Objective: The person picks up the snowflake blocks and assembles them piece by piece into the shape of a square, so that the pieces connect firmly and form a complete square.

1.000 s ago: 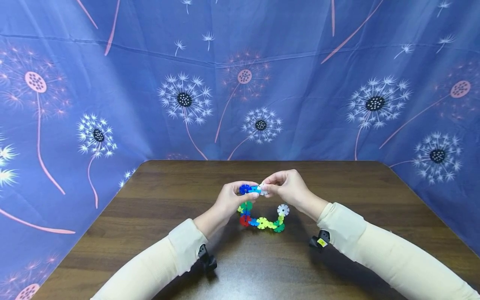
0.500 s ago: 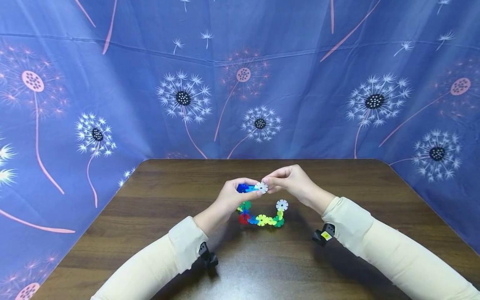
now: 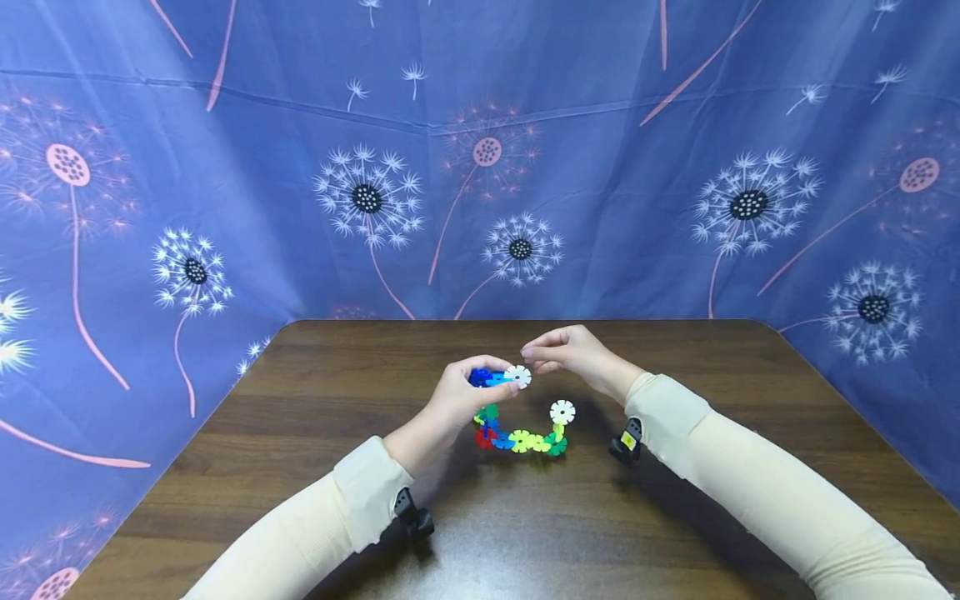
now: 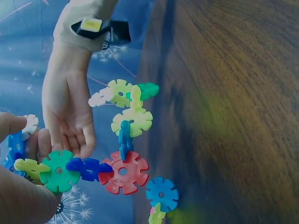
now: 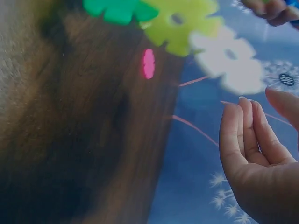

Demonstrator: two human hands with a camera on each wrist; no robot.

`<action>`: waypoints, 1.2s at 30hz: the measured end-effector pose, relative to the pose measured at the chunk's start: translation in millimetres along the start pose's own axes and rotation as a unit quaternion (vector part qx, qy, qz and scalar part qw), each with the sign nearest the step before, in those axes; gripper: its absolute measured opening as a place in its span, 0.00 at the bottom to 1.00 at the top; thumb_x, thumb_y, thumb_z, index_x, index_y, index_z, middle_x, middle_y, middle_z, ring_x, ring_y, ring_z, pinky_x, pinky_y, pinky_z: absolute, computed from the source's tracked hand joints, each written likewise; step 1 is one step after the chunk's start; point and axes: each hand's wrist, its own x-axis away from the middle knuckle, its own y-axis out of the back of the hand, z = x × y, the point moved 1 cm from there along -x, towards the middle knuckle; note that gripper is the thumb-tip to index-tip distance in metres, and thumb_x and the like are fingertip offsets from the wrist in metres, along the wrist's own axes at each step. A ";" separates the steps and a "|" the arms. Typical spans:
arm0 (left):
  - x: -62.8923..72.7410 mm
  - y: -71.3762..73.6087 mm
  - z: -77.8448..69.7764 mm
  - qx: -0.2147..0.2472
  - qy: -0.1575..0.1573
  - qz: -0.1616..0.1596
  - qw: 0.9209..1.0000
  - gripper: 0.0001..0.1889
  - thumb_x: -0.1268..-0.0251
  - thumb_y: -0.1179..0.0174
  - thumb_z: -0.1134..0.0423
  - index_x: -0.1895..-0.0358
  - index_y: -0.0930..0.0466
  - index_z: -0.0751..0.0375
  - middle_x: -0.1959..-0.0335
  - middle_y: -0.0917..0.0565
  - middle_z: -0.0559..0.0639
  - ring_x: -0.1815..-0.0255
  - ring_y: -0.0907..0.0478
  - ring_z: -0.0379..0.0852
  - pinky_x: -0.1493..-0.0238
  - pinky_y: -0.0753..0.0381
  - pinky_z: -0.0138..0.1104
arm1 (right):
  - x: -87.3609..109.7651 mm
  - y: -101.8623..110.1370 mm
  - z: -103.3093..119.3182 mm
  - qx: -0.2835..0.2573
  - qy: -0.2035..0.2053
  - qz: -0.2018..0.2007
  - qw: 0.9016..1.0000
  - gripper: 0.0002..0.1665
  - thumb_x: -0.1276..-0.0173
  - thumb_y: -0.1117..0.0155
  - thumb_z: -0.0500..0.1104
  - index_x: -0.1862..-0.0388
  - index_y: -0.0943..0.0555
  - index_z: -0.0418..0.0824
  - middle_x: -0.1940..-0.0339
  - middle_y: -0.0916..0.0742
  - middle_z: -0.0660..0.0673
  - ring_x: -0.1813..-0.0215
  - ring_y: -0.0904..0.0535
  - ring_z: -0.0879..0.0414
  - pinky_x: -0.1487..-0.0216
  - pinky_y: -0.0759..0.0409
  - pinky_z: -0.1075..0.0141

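Observation:
My left hand (image 3: 456,398) pinches one end of a chain of notched plastic flower discs, close above the table. At that end a white disc (image 3: 517,377) sits beside a light blue disc (image 3: 497,379) and dark blue ones partly covered by the fingers. From there the chain bends through a green disc (image 4: 59,171) and a red disc (image 4: 124,172) to yellow ones. Another white disc (image 3: 562,412) forms its other end. My right hand (image 3: 581,360) hovers just right of the held white disc, fingers loosely bent with nothing between them.
The chain hangs in a U over the brown wooden table (image 3: 315,500). A pink disc (image 5: 148,64) shows against the wood in the right wrist view. Behind the table's far edge hangs a blue dandelion-print cloth (image 3: 615,167).
The right hand has let go of the white disc and drawn slightly away from it. That disc now faces the camera at the left fingertips, joined to the light blue one.

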 end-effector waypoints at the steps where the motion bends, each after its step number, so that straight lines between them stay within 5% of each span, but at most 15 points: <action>1: 0.2 0.2 -0.5 0.001 0.000 0.000 1.000 0.14 0.46 0.29 0.66 0.56 0.16 0.64 0.63 0.14 0.47 0.67 0.20 0.37 0.61 0.19 0.34 | -3.8 -1.3 -1.7 0.003 -0.004 0.001 1.000 0.22 0.36 0.32 0.42 0.50 0.19 0.27 0.62 0.11 0.48 0.60 0.14 0.53 0.42 0.21 0.49; 5: 0.4 0.8 -2.8 0.007 -0.004 0.003 1.000 0.13 0.46 0.30 0.67 0.56 0.16 0.64 0.61 0.14 0.49 0.66 0.20 0.37 0.60 0.19 0.32 | -20.5 -7.3 -8.9 0.028 -0.012 0.014 0.999 0.20 0.36 0.33 0.40 0.51 0.18 0.27 0.63 0.11 0.48 0.65 0.15 0.59 0.44 0.20 0.50; 14: 1.4 1.5 -3.0 0.003 -0.009 -0.003 1.000 0.12 0.46 0.30 0.68 0.58 0.16 0.66 0.62 0.15 0.49 0.66 0.21 0.38 0.63 0.21 0.29 | -53.0 -28.2 -21.4 0.147 -0.042 0.030 0.988 0.13 0.39 0.33 0.36 0.56 0.15 0.31 0.62 0.10 0.43 0.64 0.21 0.61 0.64 0.21 0.71; 23: 4.9 2.2 -2.6 -0.002 -0.016 -0.019 1.000 0.12 0.47 0.29 0.68 0.59 0.16 0.67 0.62 0.15 0.50 0.67 0.22 0.39 0.63 0.21 0.29 | -70.7 -47.9 -31.6 0.160 -0.025 0.083 0.983 0.09 0.43 0.37 0.28 0.64 0.14 0.31 0.81 0.19 0.52 0.79 0.32 0.60 0.77 0.31 0.71; 28: 6.1 4.0 -1.3 0.003 -0.014 -0.017 1.000 0.12 0.47 0.30 0.67 0.59 0.17 0.68 0.62 0.16 0.51 0.66 0.23 0.39 0.63 0.21 0.29 | -74.7 -52.7 -41.3 0.200 -0.034 0.072 0.977 0.07 0.43 0.39 0.26 0.72 0.16 0.33 0.85 0.25 0.52 0.81 0.38 0.61 0.79 0.38 0.72; 36: 5.3 7.3 -2.4 0.010 -0.016 -0.017 1.000 0.12 0.46 0.30 0.68 0.58 0.17 0.67 0.60 0.16 0.53 0.65 0.22 0.40 0.64 0.21 0.30 | -78.8 -53.6 -41.9 0.245 0.016 0.084 0.966 0.09 0.42 0.38 0.29 0.81 0.21 0.36 0.88 0.31 0.54 0.82 0.43 0.61 0.79 0.44 0.71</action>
